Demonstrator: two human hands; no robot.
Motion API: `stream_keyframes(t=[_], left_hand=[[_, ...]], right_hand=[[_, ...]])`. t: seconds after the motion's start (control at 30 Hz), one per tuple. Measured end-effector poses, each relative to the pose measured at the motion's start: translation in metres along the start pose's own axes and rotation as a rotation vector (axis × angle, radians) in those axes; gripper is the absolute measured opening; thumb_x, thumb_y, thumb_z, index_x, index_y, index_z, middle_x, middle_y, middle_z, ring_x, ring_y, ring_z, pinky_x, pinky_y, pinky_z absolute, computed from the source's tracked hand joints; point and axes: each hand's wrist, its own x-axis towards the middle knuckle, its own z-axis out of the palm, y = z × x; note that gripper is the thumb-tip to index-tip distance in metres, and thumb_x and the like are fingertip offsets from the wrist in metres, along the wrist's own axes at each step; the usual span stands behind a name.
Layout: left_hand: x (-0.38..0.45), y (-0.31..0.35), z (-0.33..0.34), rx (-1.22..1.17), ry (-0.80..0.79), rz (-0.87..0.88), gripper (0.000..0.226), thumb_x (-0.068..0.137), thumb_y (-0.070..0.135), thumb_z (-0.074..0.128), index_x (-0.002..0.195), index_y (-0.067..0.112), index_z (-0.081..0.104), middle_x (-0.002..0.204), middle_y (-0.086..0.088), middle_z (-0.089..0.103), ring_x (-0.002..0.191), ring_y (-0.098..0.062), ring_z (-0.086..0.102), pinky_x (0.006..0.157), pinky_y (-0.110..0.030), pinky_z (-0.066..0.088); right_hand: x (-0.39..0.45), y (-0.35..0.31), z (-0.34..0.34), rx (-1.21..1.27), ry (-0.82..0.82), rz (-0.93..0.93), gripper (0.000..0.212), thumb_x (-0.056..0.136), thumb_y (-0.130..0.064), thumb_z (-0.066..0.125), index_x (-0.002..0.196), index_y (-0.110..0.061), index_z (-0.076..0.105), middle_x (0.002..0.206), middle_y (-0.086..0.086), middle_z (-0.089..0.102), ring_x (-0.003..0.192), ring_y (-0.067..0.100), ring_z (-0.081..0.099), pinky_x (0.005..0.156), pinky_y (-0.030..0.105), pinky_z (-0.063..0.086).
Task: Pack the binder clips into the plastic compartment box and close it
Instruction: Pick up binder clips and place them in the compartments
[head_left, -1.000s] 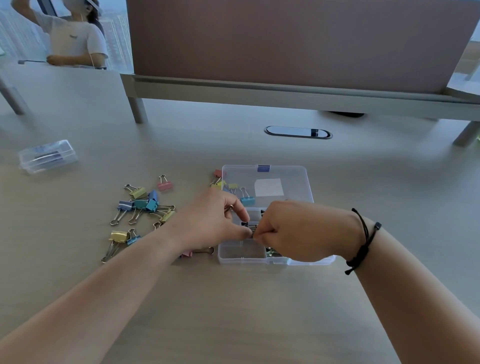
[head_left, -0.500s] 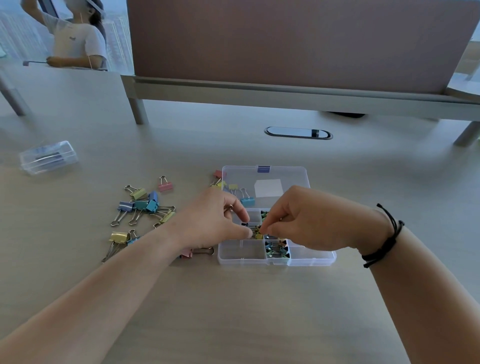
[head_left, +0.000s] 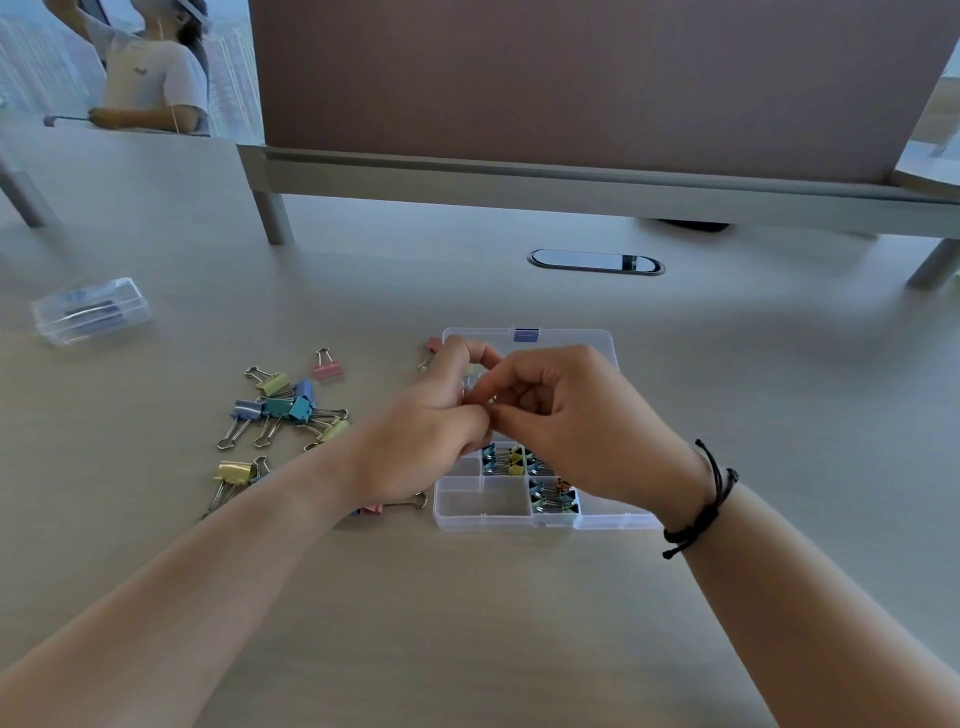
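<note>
Both hands have lifted from the compartment box (head_left: 540, 512) and met above it; left hand (head_left: 431, 436) and right hand (head_left: 576, 415) pinch something small, probably a binder clip; loose clips (head_left: 283, 408) wait on the worktop (head_left: 467, 623)

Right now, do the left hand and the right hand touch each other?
Touching. The head view shows the left hand fingertips meeting the right hand fingertips above the box, no gap.

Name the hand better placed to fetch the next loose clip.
Left, probably. The left hand is on the side where the loose clips lie, left of the box. The right hand would have to cross over it.
</note>
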Motion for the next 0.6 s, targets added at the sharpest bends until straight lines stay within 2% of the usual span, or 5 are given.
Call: stream_keyframes(t=[0.1, 0.2, 0.33, 0.47, 0.6], left_hand=[[-0.005, 0.004, -0.001, 0.021, -0.022, 0.023, 0.038, 0.094, -0.009, 0.034, 0.121, 0.017, 0.040, 0.062, -0.001, 0.042, 0.050, -0.007, 0.033, 0.046, -0.014, 0.031], [-0.007, 0.007, 0.000, 0.016, -0.013, 0.054, 0.030, 0.101, -0.002, 0.037, 0.123, 0.017, 0.040, 0.069, -0.008, 0.055, 0.051, -0.006, 0.040, 0.048, -0.014, 0.035], [-0.008, 0.003, -0.006, 0.175, 0.060, 0.087, 0.024, 0.094, 0.006, 0.063, 0.111, 0.021, 0.056, 0.083, 0.006, 0.067, 0.062, -0.012, 0.058, 0.057, -0.028, 0.050], [-0.008, 0.002, -0.007, 0.312, 0.056, 0.100, 0.013, 0.085, 0.009, 0.076, 0.091, 0.019, 0.069, 0.060, 0.024, 0.060, 0.049, 0.001, 0.047, 0.049, -0.012, 0.039], [-0.007, 0.000, -0.007, 0.359, 0.027, 0.114, 0.013, 0.081, 0.010, 0.080, 0.086, 0.019, 0.073, 0.065, 0.025, 0.062, 0.053, 0.001, 0.048, 0.052, -0.011, 0.039]], right_hand=[[-0.001, 0.000, -0.003, 0.013, 0.024, 0.013, 0.004, 0.086, -0.014, 0.073, 0.087, -0.018, 0.073, 0.072, 0.002, 0.072, 0.064, 0.025, 0.066, 0.067, 0.041, 0.056], [-0.002, -0.002, -0.009, -0.024, -0.013, 0.021, 0.004, 0.087, -0.016, 0.072, 0.083, -0.016, 0.072, 0.069, -0.005, 0.074, 0.066, 0.028, 0.069, 0.067, 0.041, 0.057], [-0.003, 0.001, -0.024, -0.105, -0.006, 0.094, 0.005, 0.083, -0.017, 0.075, 0.078, -0.018, 0.075, 0.065, -0.004, 0.072, 0.056, 0.008, 0.064, 0.060, 0.023, 0.054], [-0.006, 0.001, -0.029, -0.171, -0.099, 0.149, 0.004, 0.083, -0.016, 0.075, 0.079, -0.017, 0.076, 0.066, -0.006, 0.073, 0.056, 0.001, 0.065, 0.057, 0.012, 0.051], [-0.007, 0.002, -0.028, -0.217, -0.142, 0.165, 0.004, 0.083, -0.015, 0.075, 0.079, -0.017, 0.077, 0.064, -0.007, 0.072, 0.056, 0.000, 0.065, 0.055, 0.010, 0.049]])
